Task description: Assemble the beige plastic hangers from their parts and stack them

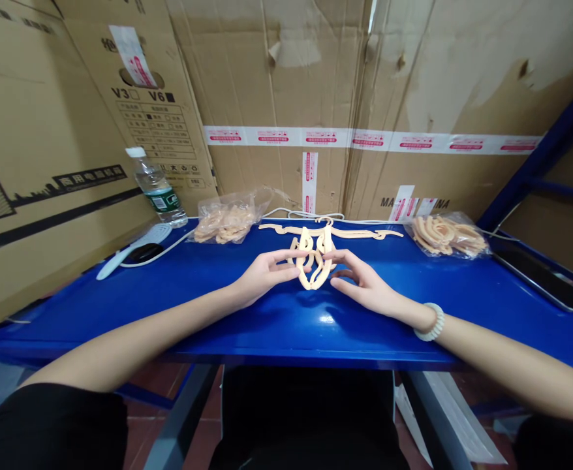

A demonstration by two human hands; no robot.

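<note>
A cream plastic folding hanger [310,282] is upright in front of me with its arms folded close together. My left hand [262,275] has its fingers against the left side of this hanger. On the opposite side, my right hand [362,284] grips the right arm with its fingertips, the thumb lower down. Parts of the hanger's middle are hidden behind the fingers. Just behind it lies an unfolded hanger [359,233] of the same colour, its arms spread wide and its hook toward the cardboard.
Clear bags of folded hangers lie at left [228,220] and right [446,234] on the blue table [208,329]. Further left are a water bottle [159,189], a pale-blue brush-like item [130,251] and a black mouse [142,253]. A dark tablet [551,277] rests at right. Cardboard [277,78] walls the back.
</note>
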